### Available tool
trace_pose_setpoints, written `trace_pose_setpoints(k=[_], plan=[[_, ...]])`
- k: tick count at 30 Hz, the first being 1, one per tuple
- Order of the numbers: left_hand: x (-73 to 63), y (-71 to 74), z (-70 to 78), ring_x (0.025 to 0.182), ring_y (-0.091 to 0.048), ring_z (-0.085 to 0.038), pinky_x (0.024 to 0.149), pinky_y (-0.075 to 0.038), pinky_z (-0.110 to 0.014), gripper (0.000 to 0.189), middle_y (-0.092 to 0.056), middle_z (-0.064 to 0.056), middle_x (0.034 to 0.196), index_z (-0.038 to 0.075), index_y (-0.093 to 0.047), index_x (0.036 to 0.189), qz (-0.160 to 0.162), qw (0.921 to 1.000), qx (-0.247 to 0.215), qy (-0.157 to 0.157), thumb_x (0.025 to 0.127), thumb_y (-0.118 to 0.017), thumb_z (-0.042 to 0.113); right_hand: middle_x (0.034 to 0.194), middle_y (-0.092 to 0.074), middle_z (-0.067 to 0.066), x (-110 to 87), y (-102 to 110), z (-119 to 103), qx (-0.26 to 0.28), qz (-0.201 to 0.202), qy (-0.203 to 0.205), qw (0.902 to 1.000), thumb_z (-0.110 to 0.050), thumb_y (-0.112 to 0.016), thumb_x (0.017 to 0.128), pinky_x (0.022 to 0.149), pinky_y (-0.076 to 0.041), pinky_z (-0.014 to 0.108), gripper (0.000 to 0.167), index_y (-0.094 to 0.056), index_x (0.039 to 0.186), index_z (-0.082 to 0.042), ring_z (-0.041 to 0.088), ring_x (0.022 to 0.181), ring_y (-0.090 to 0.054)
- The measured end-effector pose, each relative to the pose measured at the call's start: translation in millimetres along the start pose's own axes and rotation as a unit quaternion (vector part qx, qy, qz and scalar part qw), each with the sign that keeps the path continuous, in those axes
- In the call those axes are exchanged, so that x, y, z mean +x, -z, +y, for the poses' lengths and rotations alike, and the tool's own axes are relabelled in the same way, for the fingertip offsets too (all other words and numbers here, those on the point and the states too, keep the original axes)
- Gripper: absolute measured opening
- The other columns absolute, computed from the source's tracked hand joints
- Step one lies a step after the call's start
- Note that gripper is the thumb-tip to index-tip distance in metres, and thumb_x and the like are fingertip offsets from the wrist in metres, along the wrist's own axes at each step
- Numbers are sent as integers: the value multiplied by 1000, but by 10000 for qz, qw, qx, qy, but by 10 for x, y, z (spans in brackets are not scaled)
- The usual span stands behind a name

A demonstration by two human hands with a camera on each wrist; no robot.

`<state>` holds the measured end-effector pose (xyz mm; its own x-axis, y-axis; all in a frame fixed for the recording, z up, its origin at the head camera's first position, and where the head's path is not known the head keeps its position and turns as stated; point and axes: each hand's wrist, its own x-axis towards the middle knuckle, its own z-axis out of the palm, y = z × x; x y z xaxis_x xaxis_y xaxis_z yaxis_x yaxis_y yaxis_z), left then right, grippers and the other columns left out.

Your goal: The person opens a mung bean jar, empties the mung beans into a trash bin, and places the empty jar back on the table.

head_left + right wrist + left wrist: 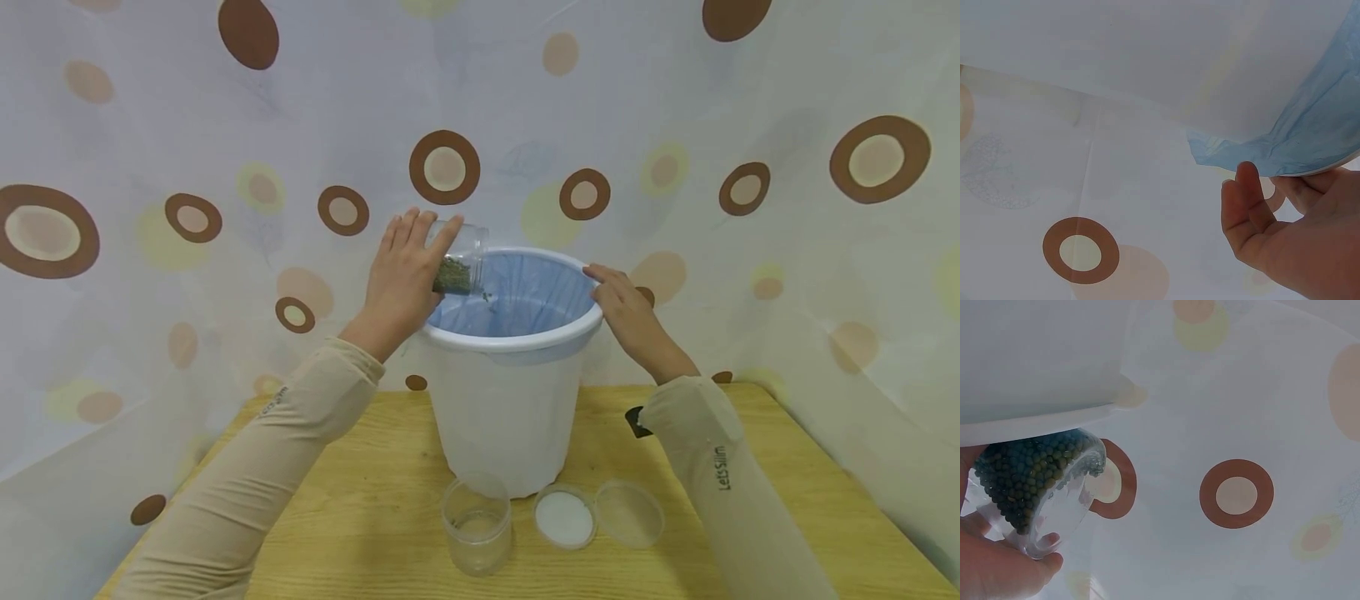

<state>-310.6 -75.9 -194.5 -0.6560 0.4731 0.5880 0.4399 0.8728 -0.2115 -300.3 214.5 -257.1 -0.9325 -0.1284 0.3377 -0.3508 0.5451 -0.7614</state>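
Note:
In my left hand (pixel 406 273) I grip a clear plastic jar (pixel 467 242), tipped on its side over the near left of the trash can's opening. Green beans (pixel 1029 469), like mung beans, lie along the jar's lower side, and a few are falling from its mouth. The white trash can (pixel 504 408) stands upright with a blue bag (pixel 540 287) lining it. My right hand (pixel 636 321) holds the can's rim on the right; in the right wrist view some fingers (pixel 1249 194) bend down outside the bag's folded edge.
Before the can, on the wooden table (pixel 360 483), stands a clear empty jar (pixel 480 546). Right of it lie a round lid with a white disc (pixel 564 518) and a clear lid (pixel 630 515). A patterned sheet (pixel 495 100) hangs behind.

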Motion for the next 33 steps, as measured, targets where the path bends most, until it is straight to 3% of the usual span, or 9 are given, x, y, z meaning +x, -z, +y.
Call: trace_pose_setpoints(k=[8,19,28,33], plan=[[-31,-8,27,142,-21,-36,118,-8,-43,96,-31,-17,148,17,-28,151,-110,9999,-35,34,74,-84,17,158,-19,12,-29,-5,15,86,14,73,9999,-25,-26,99,113,-19,54,55,-28,151,-7,33,144,-18],[-31,-10,14,141,-23,-37,118,-9,-44,94,-33,-18,146,16,-30,150,-8,10000,-28,-4,73,-84,16,157,-22,12,-5,0,17,85,141,114,9998,-26,-28,99,114,-18,52,54,-32,150,-7,31,143,-19],[-4,30,9,142,-20,-36,118,-7,-44,97,-31,-17,147,19,-27,151,-229,9997,44,61,73,-85,18,157,-20,13,54,-27,48,44,108,82,9999,-23,-28,98,115,-16,50,54,-32,149,-4,31,144,-17],[13,66,19,141,-21,-37,118,-8,-45,96,-31,-17,147,18,-29,151,-118,9999,81,11,73,-85,17,157,-21,14,14,3,16,21,169,124,9998,-22,-28,98,116,-16,48,54,-32,148,-2,30,145,-16]])
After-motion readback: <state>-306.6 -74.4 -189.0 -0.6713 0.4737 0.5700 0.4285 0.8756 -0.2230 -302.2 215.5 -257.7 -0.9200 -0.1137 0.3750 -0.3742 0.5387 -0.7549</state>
